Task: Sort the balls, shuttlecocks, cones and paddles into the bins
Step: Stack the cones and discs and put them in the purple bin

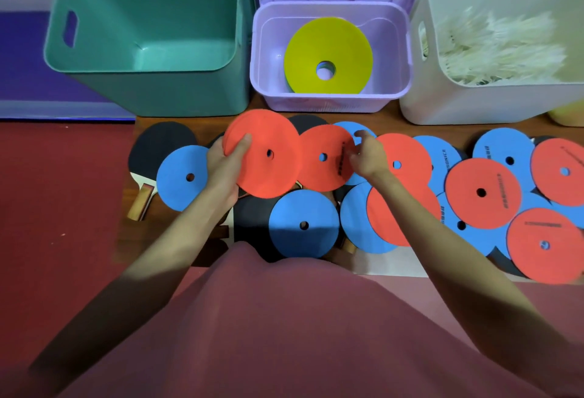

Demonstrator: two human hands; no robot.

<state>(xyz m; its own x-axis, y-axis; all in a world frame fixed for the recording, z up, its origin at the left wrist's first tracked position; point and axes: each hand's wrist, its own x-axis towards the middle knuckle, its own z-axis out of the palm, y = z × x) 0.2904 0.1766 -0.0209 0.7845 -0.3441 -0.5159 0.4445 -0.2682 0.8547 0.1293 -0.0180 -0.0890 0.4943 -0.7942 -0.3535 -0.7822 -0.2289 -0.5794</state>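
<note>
The left hand [225, 166] holds a stack of red flat cones [262, 154] just in front of the purple bin [331, 97], thumb on top, probably to collect several before dropping them in. The right hand [366, 157] pinches the edge of the next red cone [325, 157]. A yellow cone [328, 49] already lies inside this bin.

Both bare forearms reach forward from the bottom corners and converge toward the middle. The left hand [225, 167] is cupped, thumb lying on top and fingers curled underneath (only the thumb shows clearly), gripping a flat disc. The right hand [363, 157] is bent at the wrist, its fingers curled in a pinch on another disc's edge.
</note>
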